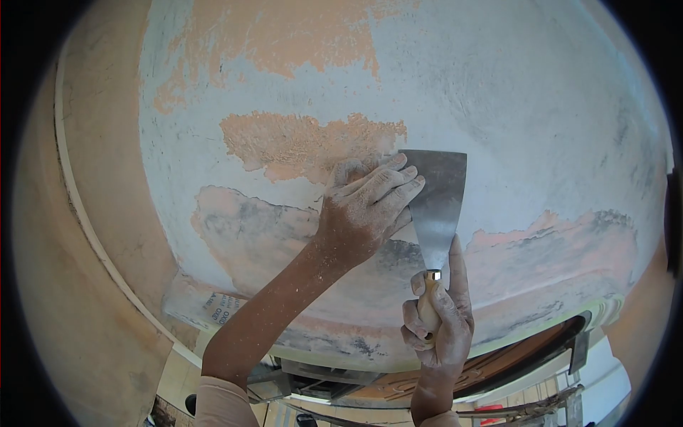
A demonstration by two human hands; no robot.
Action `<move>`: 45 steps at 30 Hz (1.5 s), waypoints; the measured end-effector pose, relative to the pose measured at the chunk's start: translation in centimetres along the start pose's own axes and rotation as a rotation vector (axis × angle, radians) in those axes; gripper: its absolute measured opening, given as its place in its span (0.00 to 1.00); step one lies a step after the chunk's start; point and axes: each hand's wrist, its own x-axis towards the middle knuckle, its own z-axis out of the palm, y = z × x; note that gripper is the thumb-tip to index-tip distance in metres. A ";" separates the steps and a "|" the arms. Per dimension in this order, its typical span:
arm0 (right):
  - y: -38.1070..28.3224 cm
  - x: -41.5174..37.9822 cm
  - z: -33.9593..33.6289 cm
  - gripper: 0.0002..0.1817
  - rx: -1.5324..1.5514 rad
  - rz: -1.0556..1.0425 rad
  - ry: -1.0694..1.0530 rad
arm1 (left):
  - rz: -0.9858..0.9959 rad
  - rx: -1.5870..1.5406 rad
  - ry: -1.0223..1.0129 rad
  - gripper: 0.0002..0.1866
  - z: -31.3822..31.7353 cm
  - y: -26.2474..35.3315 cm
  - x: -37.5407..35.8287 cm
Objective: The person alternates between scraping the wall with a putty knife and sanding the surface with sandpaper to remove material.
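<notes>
My right hand [441, 320] is wrapped round the handle of a wide putty knife [440, 188], with the index finger stretched up along the handle side. The metal blade points up and lies against or close to the wall surface. My left hand [371, 201] is dusty with white powder, its fingers stretched out and their tips touching the left edge of the blade. Behind both hands is a pale blue-white plastered surface [498, 99]. A rough peach-coloured patch [284, 142] with ragged edges shows just above and left of my left hand.
Pinkish-grey patches [562, 249] run along the lower part of the surface. A sheet with printed letters, which looks like sandpaper [222, 307], sits at the lower left. Below are a curved brown carved panel [498, 366], a wooden pole [526, 409] and a red object [489, 410].
</notes>
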 end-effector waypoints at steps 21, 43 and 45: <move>0.5 1.5 1.3 0.32 -0.081 -0.068 -0.010 | 0.117 0.085 0.044 0.15 -0.9 -1.4 2.5; 0.2 0.6 1.8 0.32 -0.078 -0.049 0.042 | 0.121 0.056 0.026 0.14 -1.0 -1.2 2.5; 0.2 0.2 1.5 0.32 -0.064 -0.041 0.026 | 0.127 0.048 -0.015 0.14 -1.0 -0.7 1.7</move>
